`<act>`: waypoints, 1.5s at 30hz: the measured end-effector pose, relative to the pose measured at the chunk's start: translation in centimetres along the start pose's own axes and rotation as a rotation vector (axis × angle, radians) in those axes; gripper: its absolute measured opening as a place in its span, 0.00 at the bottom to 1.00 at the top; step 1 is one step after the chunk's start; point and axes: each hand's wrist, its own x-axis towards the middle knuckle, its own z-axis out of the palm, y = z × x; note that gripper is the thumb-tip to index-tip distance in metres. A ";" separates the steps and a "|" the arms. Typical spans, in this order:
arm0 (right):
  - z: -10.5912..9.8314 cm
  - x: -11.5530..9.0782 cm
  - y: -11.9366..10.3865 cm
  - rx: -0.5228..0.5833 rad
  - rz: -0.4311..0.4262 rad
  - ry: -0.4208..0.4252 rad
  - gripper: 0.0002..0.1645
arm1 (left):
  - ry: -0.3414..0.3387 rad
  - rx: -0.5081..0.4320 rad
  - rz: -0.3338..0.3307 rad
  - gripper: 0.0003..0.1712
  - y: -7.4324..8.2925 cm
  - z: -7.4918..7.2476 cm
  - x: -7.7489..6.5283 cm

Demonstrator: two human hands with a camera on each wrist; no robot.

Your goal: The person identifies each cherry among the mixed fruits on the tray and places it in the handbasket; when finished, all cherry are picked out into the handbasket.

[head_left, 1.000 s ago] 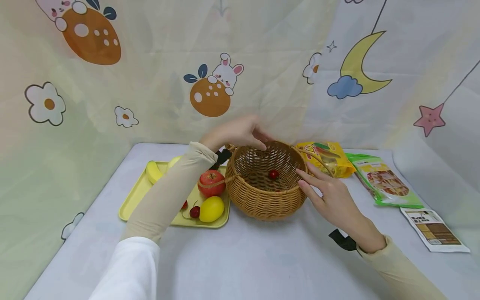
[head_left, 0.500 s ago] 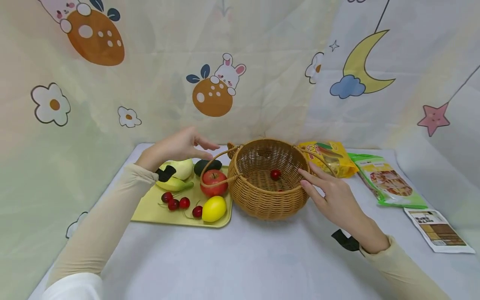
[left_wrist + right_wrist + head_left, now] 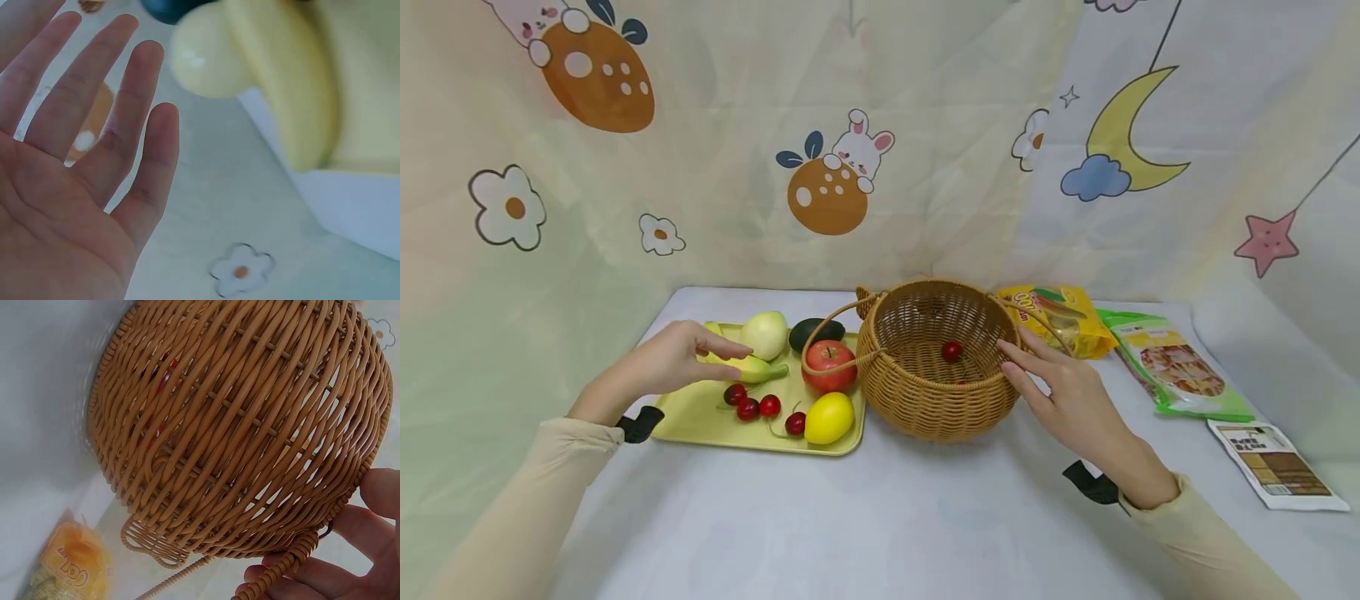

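My left hand (image 3: pixel 666 358) hovers over the left part of a yellow tray (image 3: pixel 692 421). Its fingers are extended and apart, with nothing held; in the left wrist view the banana (image 3: pixel 281 81) lies beyond them. On the tray are several cherries (image 3: pixel 747 408), a lemon (image 3: pixel 829 418), a red apple (image 3: pixel 829 354), a pale round fruit (image 3: pixel 766 335) and a dark oval fruit (image 3: pixel 812 331). Fairly straight fingers of my right hand (image 3: pixel 1075 408) rest at the right rim of a wicker basket (image 3: pixel 936 412), near its handle base. A cherry (image 3: pixel 952 351) lies inside the basket.
A yellow snack bag (image 3: pixel 1060 321) stands behind the basket to the right. Farther right lie a green food packet (image 3: pixel 1180 367) and a white-and-brown pouch (image 3: pixel 1277 464). One looped basket handle (image 3: pixel 808 346) leans out over the apple. A printed curtain (image 3: pixel 722 167) closes the back.
My left hand has swung left and down, from above the basket to over the tray's left side, uncovering the fruit. My right hand stays at the basket rim.
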 end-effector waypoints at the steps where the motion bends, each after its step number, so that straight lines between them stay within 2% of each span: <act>1: 0.0 0.0 0.0 0.000 0.004 0.000 0.24 | 0.006 -0.002 -0.012 0.23 -0.6 0.2 -0.7; 7: -0.2 -0.1 -0.1 -0.004 0.009 0.011 0.25 | 0.031 -0.004 -0.066 0.23 -3.1 1.2 -3.8; 13: -0.1 0.0 0.0 0.002 -0.013 0.024 0.25 | 0.054 -0.012 -0.069 0.23 -4.1 2.0 -4.8; 15: 0.0 0.0 -0.1 0.004 -0.022 0.024 0.25 | 0.060 -0.012 -0.057 0.23 -4.3 2.5 -4.7; 24: 0.2 -0.1 0.0 0.000 -0.014 0.028 0.24 | 0.052 -0.002 -0.025 0.22 -4.2 4.1 -2.4; 29: 0.1 0.0 0.0 -0.001 -0.013 0.026 0.24 | 0.054 0.043 -0.002 0.20 -4.1 4.9 -1.5; 36: 0.0 0.1 0.0 0.012 -0.020 0.023 0.24 | 0.059 0.087 -0.046 0.18 -4.3 5.7 -0.9; 45: 0.1 0.1 0.0 0.016 -0.015 0.025 0.24 | 0.070 0.061 -0.070 0.18 -4.5 6.0 -0.8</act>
